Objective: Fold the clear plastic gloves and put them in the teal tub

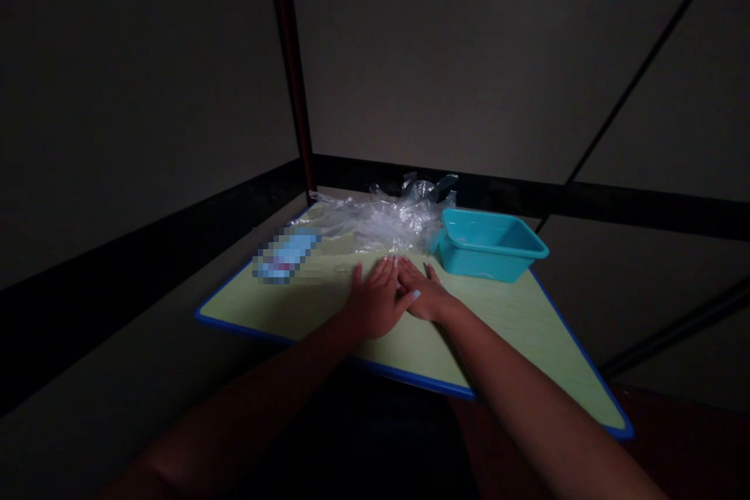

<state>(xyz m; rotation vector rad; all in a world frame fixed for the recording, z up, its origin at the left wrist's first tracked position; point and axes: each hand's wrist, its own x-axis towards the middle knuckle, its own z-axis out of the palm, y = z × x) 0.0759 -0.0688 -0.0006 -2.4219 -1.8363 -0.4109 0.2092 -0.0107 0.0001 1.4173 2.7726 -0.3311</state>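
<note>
Both hands rest side by side, touching, near the middle of a pale green table [504,336] with a blue edge. My left hand [378,303] lies flat, fingers stretched forward, its thumb over the edge of the other hand. My right hand [425,291] is also flat with its fingers reaching forward. Neither hand shows anything in its grip. Just beyond the fingertips lies a heap of crumpled clear plastic [392,220]. A turquoise basin [489,258] stands to the right of the plastic.
A blurred light-blue item [288,256] lies at the table's left side. Grey walls with dark bands [644,207] rise close behind and to the left of the table. A dark post [293,70] stands at the back corner.
</note>
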